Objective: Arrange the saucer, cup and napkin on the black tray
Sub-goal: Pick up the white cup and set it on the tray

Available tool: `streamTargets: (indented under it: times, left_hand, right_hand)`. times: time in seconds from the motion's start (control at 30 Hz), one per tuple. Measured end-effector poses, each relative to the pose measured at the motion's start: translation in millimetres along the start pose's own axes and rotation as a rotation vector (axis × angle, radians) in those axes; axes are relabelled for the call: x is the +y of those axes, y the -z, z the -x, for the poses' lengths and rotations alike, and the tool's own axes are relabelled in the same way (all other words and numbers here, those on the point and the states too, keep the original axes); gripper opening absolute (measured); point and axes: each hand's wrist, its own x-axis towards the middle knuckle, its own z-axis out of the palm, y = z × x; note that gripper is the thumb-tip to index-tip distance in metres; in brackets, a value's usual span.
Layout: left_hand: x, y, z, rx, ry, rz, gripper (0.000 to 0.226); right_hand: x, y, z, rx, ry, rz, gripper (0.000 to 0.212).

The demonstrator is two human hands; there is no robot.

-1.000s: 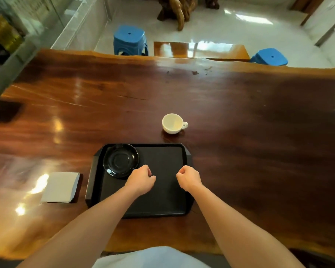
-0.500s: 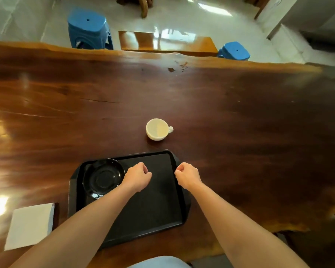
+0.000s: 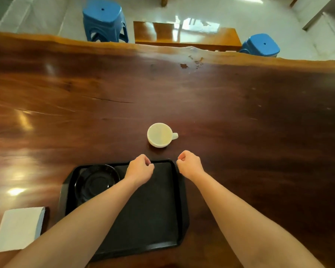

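1. Both hands, left hand and right hand, are loose fists, fingers curled in, holding nothing, probably heading for the cup just past the tray.
2. The tray only holds the saucer in its far-left corner.
3. The napkin sits on the table, left of the tray.

Tea-room-like place: slab table, blue stools.
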Motion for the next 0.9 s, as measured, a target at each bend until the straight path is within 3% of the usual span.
streamTargets:
  times: [0.27, 0.43, 0.67, 0.8, 0.9]
  left_hand:
    - [26.6, -25.3, -32.8, 0.126, 0.101, 0.222, 0.010]
    - [35.2, -36.8, -49.1, 0.219, 0.157, 0.314, 0.032]
    - [43.7, -45.0, -73.9, 0.292, 0.125, 0.282, 0.061]
    - [43.0, -43.0, -79.6, 0.321, 0.051, 0.189, 0.087]
    - [43.0, -40.5, -84.6, 0.295, -0.034, 0.165, 0.093]
  right_hand:
    - [-24.6, 16.8, -64.1, 0.060, 0.186, 0.044, 0.023]
    - [-31.9, 13.4, -91.0, 0.137, 0.261, 0.044, 0.034]
    - [-28.5, 7.7, -109.3, 0.030, 0.345, 0.013, 0.031]
    - [-22.9, 6.3, -104.6, -0.054, 0.268, -0.151, 0.040]
    - [-16.8, 0.8, -103.7, -0.145, 0.246, -0.160, 0.055]
